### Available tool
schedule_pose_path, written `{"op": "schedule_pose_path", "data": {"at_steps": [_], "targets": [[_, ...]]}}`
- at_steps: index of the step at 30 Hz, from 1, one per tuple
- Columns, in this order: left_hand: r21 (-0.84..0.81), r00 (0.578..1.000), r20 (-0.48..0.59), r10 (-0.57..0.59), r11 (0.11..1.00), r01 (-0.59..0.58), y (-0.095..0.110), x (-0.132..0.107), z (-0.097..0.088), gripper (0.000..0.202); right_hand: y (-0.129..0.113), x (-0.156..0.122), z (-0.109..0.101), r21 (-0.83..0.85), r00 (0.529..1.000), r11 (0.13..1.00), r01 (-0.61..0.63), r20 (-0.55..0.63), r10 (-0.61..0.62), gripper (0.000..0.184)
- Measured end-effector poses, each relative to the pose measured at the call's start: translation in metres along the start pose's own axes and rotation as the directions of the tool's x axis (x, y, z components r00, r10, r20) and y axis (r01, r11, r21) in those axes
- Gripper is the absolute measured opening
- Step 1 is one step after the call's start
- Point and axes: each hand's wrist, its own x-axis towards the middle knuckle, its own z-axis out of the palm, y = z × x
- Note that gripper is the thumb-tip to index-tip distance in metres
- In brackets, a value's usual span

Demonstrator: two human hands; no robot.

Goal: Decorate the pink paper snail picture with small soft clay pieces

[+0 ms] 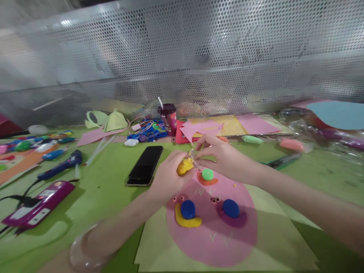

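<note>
a perforated metal panel (170,45) (glinting) backs the green table (99,170)

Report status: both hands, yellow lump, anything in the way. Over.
Left hand holding yellow lump. Right hand's fingers at its clear wrapper; grip unclear. Phone beside left hand, not blocking the lump.

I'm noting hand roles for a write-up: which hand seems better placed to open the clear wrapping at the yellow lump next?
Probably the right hand: its fingertips are right by the clear wrapping, while the left hand is occupied holding the yellow lump.
</note>
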Motion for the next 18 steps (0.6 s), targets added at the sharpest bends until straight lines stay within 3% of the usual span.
{"op": "schedule_pose_path", "data": {"at_steps": [18], "targets": [[0.015,1.000,0.009,-0.014,1.000,0.014,0.0017,0.0000,0.0021,0.010,0.0045,-0.0019,0.0007,0.043,0.998,0.998,-0.056,-0.022,0.057,0.010]]}}
